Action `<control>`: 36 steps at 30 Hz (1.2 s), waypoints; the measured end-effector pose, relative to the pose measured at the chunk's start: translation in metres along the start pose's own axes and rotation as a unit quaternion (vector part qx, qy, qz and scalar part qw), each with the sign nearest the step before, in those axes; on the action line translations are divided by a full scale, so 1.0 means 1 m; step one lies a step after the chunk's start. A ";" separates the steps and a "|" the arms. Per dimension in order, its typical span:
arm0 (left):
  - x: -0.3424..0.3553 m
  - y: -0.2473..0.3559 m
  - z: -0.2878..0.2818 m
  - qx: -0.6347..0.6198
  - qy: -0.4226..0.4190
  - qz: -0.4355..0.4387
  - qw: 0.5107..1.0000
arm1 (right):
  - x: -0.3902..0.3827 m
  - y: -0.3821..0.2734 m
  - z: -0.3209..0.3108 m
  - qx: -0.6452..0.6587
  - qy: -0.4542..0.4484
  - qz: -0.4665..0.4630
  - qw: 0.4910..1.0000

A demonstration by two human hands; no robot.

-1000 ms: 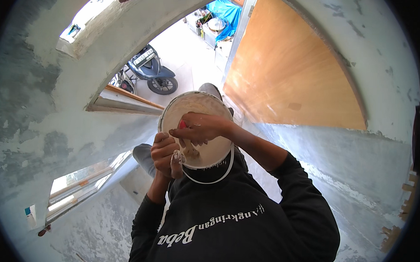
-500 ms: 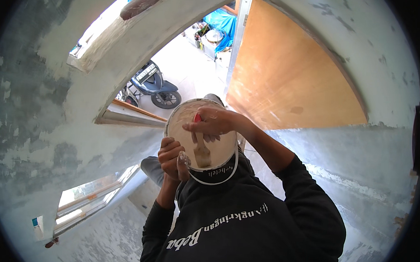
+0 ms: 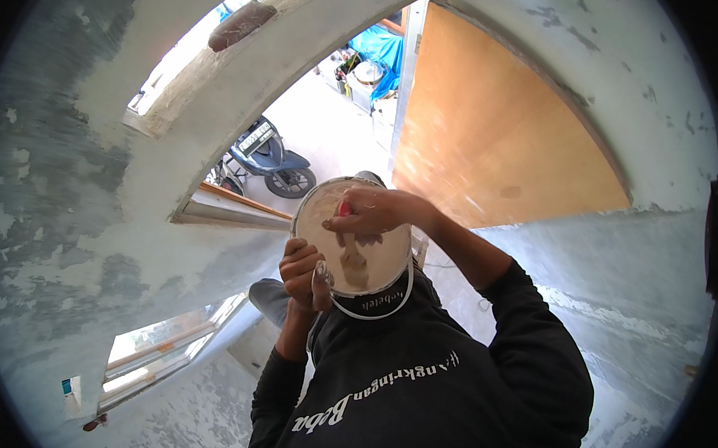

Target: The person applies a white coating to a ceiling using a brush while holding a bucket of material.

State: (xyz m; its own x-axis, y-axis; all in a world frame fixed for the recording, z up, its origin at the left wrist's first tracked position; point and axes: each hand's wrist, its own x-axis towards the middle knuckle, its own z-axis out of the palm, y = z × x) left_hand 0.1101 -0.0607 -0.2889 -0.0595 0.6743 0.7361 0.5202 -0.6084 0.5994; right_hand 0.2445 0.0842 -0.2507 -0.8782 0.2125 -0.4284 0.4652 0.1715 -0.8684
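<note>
A round bucket (image 3: 313,206) with pale, creamy contents and a thin white handle (image 3: 383,315) is in front of my chest. My left hand (image 3: 302,275) is closed on its near left rim, and the thumb is smeared with something whitish. Over the bucket's mouth, my right hand (image 3: 367,211) is closed around the red handle of a paintbrush. The brush (image 3: 355,268) points down toward the near side of the bucket, its tan end against the pale contents. How deep its tip reaches is hard to make out.
Patchy grey-white walls (image 3: 97,172) curve around me. Ahead is an open doorway with a wooden door (image 3: 491,126) on its right. Through it show a parked motorbike (image 3: 274,160) and a blue tarp (image 3: 379,49). A low window (image 3: 166,340) is at the left.
The whole view has shifted slightly right and down. My right hand has moved a little over the bucket with the paintbrush; my left hand keeps its hold on the rim.
</note>
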 end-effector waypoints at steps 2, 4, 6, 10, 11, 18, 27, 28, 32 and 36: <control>0.001 -0.005 0.001 0.001 0.016 -0.010 1.000 | -0.004 0.001 -0.005 -0.033 0.042 0.011 0.999; 0.007 -0.004 0.004 0.003 0.008 -0.002 1.000 | -0.006 0.006 -0.005 -0.257 0.173 -0.114 0.944; 0.012 -0.002 0.008 0.003 -0.001 0.002 1.000 | -0.005 0.006 0.005 -0.242 0.186 -0.085 0.948; 0.023 0.002 0.017 0.020 -0.075 0.026 0.997 | -0.004 0.013 0.012 -0.365 0.204 -0.100 0.903; 0.025 0.003 0.023 0.015 -0.091 0.039 0.995 | -0.006 0.014 0.011 -0.367 0.185 -0.079 0.908; 0.041 0.013 0.047 -0.004 -0.138 0.061 0.989 | -0.008 0.019 0.005 -0.425 0.119 -0.020 0.897; 0.045 0.006 0.055 -0.011 -0.137 0.055 0.989 | -0.002 0.039 0.001 -0.423 0.139 -0.022 0.895; 0.046 0.007 0.056 -0.014 -0.146 0.057 0.988 | -0.005 0.041 -0.001 -0.417 0.142 -0.030 0.897; 0.048 0.010 0.063 -0.019 -0.159 0.068 0.985 | -0.005 0.053 -0.003 -0.347 0.191 -0.058 0.916; 0.049 0.009 0.067 -0.025 -0.165 0.070 0.983 | -0.002 0.064 -0.005 -0.340 0.204 -0.068 0.915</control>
State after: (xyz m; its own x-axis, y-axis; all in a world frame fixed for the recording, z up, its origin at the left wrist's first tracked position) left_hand 0.1689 -0.0044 -0.2685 0.2943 0.6762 0.6754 0.4601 -0.7197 0.5200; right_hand 0.2762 0.0994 -0.3040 -0.8831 0.4624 -0.0796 0.4385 0.7531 -0.4904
